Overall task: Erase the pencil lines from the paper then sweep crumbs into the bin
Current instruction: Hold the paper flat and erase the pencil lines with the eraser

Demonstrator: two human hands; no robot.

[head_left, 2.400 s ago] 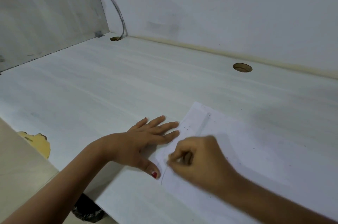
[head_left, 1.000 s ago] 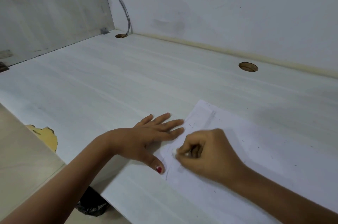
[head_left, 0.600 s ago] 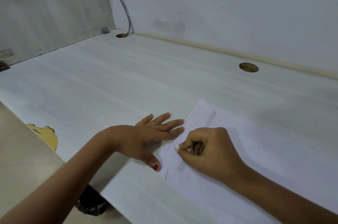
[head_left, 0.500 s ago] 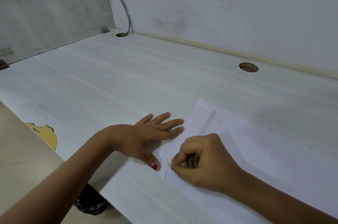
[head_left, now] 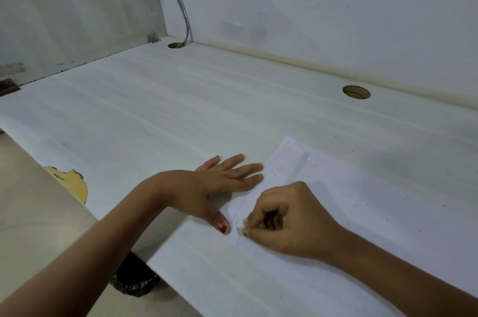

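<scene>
On the paper (head_left: 362, 200), the right hand (head_left: 292, 221) pinches a white eraser (head_left: 240, 226).

Two hands (head_left: 207, 187) (head_left: 292, 221), one paper (head_left: 367, 195) — one eraser (head_left: 240, 226)

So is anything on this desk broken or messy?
Yes. The desk has a chipped patch on its near edge at the left, where yellowish material shows under the white top. Tiny dark crumbs are scattered across the paper.
</scene>
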